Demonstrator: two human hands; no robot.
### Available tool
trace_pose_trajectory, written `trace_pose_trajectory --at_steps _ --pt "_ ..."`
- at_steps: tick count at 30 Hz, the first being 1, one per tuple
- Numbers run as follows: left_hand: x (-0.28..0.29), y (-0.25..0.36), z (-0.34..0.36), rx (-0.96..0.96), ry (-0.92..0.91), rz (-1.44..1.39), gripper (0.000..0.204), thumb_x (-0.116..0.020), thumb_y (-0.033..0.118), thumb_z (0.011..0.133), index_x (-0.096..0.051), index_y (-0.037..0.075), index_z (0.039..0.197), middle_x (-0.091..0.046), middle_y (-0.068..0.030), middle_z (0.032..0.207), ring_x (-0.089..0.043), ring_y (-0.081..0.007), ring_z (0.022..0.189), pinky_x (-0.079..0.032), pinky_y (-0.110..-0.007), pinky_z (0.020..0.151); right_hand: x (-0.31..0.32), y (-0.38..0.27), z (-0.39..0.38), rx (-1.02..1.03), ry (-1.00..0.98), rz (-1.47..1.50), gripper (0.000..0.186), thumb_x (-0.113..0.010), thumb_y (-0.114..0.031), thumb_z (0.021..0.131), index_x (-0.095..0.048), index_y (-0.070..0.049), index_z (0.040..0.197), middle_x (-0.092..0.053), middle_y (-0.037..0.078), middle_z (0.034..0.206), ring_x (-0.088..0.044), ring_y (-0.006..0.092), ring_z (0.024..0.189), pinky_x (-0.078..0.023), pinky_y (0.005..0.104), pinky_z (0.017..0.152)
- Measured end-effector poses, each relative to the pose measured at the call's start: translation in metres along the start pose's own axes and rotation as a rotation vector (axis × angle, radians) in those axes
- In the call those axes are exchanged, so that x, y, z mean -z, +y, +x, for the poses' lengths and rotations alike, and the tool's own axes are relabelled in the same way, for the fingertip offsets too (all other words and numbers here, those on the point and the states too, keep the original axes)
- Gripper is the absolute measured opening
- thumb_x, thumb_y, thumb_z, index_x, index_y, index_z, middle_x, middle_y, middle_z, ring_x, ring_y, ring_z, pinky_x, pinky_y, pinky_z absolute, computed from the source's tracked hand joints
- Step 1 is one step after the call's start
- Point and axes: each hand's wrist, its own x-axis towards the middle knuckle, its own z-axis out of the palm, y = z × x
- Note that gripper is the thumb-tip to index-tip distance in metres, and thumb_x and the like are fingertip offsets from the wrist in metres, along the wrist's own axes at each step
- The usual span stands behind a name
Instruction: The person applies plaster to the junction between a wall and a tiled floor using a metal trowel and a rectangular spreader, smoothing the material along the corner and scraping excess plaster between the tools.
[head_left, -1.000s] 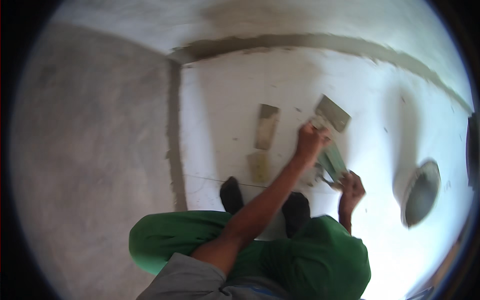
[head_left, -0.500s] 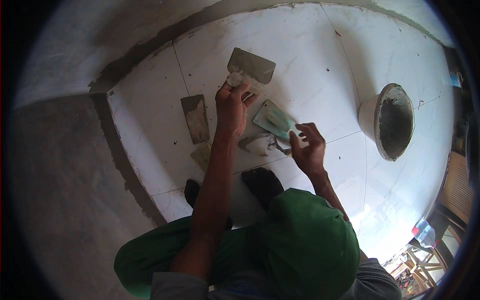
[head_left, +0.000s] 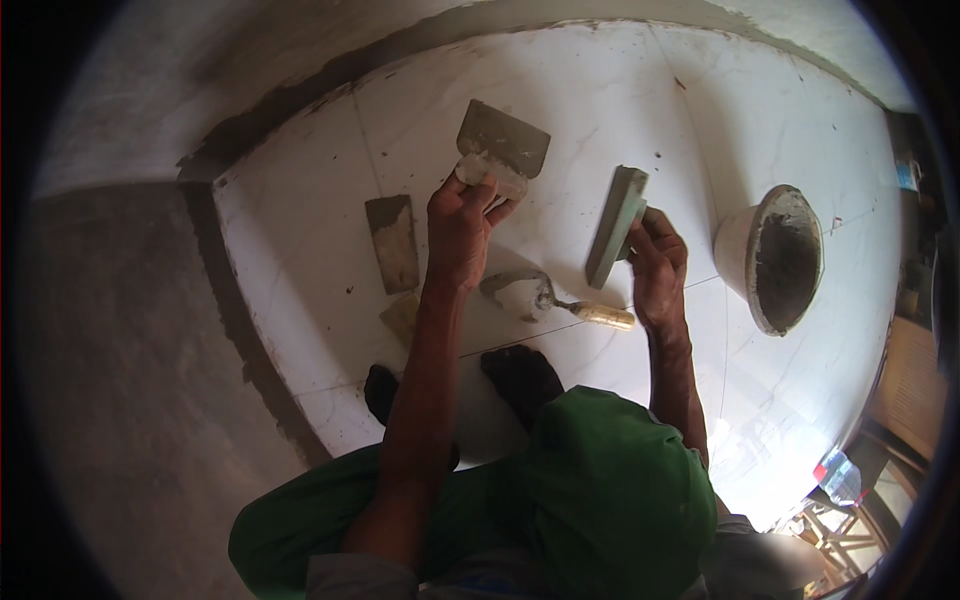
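My left hand (head_left: 462, 232) is closed on the handle end of a scraper (head_left: 505, 137), whose wide grey blade points away from me. My right hand (head_left: 658, 265) grips a pale green plastering float (head_left: 616, 226) and holds it on edge above the floor. On the tiles between my hands lies a pointing trowel (head_left: 518, 293) with a wooden handle (head_left: 604, 316); mortar coats its blade. To the left of it rests a flat rectangular plate (head_left: 392, 243) smeared with mortar, with a smaller yellowish piece (head_left: 401, 318) nearer my feet.
A mortar-crusted bucket (head_left: 738, 255) is tilted on the white tiled floor (head_left: 575, 90) at the right. Walls with a dark mortar band (head_left: 265, 365) along the base bound the left and far sides. A plastic bottle (head_left: 840, 478) stands at the lower right.
My right hand has picked the green float up off the floor, turning it on edge and moving it right. The trowel's wooden handle now shows. My left hand has hardly moved.
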Motion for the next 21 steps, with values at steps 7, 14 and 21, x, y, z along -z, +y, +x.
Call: trace_pose_trajectory --at_steps 7,14,21 --pt "-0.045 -0.023 0.002 -0.118 -0.080 0.107 0.035 -0.061 0.012 0.109 -0.058 0.000 0.141 -0.068 -0.0107 0.134 -0.066 -0.0221 0.125 -0.051 -0.045 0.117 -0.025 -0.016 -0.013 -0.172 -0.075 0.792 0.051 -0.056 -0.022 0.105 -0.052 0.003 0.149 -0.065 0.014 0.140 -0.064 0.0252 0.127 -0.049 0.0433 0.113" --pt "-0.070 -0.028 -0.008 -0.329 -0.124 0.401 0.036 -0.054 0.015 0.113 -0.056 -0.002 0.145 -0.073 -0.0105 0.123 -0.068 -0.0165 0.111 -0.055 -0.033 0.097 -0.030 -0.023 -0.004 -0.278 0.016 1.009 0.044 -0.050 -0.022 0.109 -0.053 0.002 0.146 -0.063 0.014 0.141 -0.059 0.0259 0.132 -0.046 0.0444 0.117" --pt "-0.080 -0.029 -0.006 -0.586 -0.173 0.713 0.040 -0.052 0.017 0.114 -0.054 0.000 0.151 -0.076 -0.0198 0.120 -0.076 -0.0249 0.107 -0.060 -0.038 0.090 -0.040 -0.045 -0.002 -0.280 -0.001 1.006 0.047 -0.050 -0.024 0.110 -0.048 0.000 0.151 -0.056 0.011 0.147 -0.050 0.0231 0.140 -0.038 0.0430 0.121"
